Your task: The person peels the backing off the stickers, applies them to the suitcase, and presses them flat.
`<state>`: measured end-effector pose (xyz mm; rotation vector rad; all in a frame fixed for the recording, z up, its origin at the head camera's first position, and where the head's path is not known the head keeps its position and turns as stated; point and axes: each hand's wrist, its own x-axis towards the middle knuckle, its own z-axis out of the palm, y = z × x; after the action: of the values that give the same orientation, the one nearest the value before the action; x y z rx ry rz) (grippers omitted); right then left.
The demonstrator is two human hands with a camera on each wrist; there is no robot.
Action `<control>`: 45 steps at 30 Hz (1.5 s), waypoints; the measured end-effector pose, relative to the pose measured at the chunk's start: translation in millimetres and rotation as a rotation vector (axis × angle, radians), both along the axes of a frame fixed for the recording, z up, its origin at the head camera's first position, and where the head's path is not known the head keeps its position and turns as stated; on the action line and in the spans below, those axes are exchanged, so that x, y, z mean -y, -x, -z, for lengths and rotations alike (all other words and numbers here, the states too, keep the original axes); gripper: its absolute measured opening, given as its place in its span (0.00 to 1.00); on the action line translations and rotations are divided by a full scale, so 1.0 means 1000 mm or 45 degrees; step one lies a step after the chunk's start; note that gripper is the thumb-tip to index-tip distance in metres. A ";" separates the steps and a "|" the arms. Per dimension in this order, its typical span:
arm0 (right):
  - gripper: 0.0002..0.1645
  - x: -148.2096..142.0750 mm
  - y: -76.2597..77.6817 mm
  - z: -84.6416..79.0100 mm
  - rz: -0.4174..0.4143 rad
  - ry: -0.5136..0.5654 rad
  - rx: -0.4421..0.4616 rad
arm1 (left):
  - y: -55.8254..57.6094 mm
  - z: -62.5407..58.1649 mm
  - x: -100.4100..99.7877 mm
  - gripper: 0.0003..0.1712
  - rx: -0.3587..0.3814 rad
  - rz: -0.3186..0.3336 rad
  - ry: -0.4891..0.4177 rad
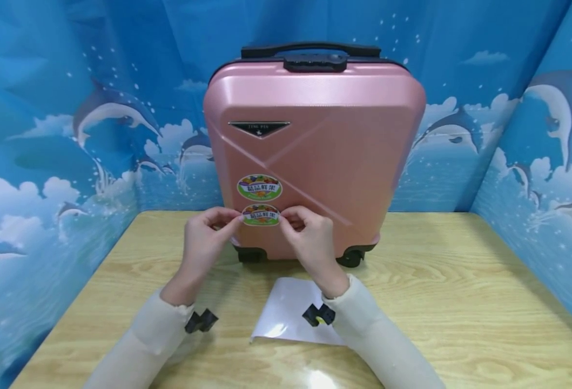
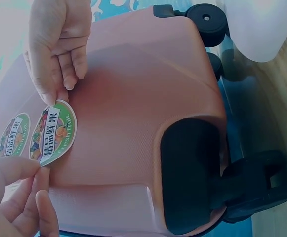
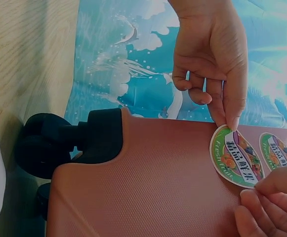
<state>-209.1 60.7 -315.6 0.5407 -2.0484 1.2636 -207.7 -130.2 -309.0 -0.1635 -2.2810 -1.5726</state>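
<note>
A pink hard-shell suitcase (image 1: 324, 156) stands upright on the table. One oval fruit sticker (image 1: 260, 187) lies on its front, below a black triangular badge (image 1: 259, 128). Just under that sticker, a second oval fruit sticker (image 1: 261, 215) is held by both hands close over the shell. My left hand (image 1: 204, 243) pinches its left end between thumb and forefinger. At the opposite end, the right hand (image 1: 312, 237) pinches it the same way. In the left wrist view the held sticker (image 2: 64, 129) shows a green border and fruit pictures, bowed slightly off the shell.
A white glossy sheet (image 1: 286, 310) lies on the wooden table (image 1: 441, 302), partly under the right forearm. Black wheels (image 1: 351, 257) carry the suitcase, and a black handle (image 1: 310, 48) tops it. Blue dolphin-printed curtains (image 1: 135, 65) surround the table.
</note>
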 end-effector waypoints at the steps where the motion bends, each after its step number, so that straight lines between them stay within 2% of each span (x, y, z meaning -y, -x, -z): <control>1: 0.02 0.000 0.000 0.000 -0.003 0.000 0.000 | 0.000 0.000 0.000 0.11 -0.004 0.002 0.006; 16: 0.02 0.001 0.000 0.000 0.026 -0.036 -0.010 | 0.001 -0.001 0.000 0.08 -0.079 -0.010 0.110; 27: 0.03 0.003 0.000 0.004 0.097 -0.069 -0.090 | 0.001 0.000 -0.001 0.06 -0.147 -0.010 0.121; 34: 0.03 0.003 0.001 0.006 0.101 -0.036 -0.112 | 0.002 0.002 -0.001 0.07 -0.161 -0.018 0.115; 45: 0.03 0.002 0.004 0.007 0.067 0.066 -0.066 | 0.003 0.003 0.000 0.09 -0.159 -0.031 0.074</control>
<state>-213.1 58.9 -322.3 0.4875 -1.9693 1.2551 -210.4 -129.9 -311.6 -0.2409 -2.2249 -1.4429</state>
